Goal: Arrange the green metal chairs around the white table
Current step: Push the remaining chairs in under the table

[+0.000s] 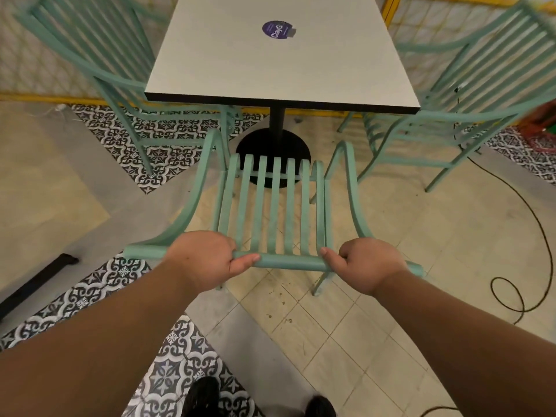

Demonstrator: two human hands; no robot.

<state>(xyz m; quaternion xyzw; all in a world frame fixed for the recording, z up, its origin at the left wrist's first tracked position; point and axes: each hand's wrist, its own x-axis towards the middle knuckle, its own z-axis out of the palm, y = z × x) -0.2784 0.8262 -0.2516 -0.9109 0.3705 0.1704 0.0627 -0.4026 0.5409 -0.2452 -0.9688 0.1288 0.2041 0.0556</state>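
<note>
A white rectangular table (279, 55) on a black pedestal base (272, 147) stands ahead of me. A green metal chair (272, 206) with a slatted back and seat stands directly in front of me, facing the table's near edge. My left hand (204, 257) and my right hand (365, 263) both grip the top rail of its backrest. A second green chair (114, 76) stands at the table's left side. A third green chair (469, 97) stands at its right side.
A black cable (529, 266) loops over the beige floor tiles at the right. A yellow-framed net fence (391, 7) runs behind the table. A dark bar (39, 278) lies on the floor at the left. My shoes (207, 398) are at the bottom.
</note>
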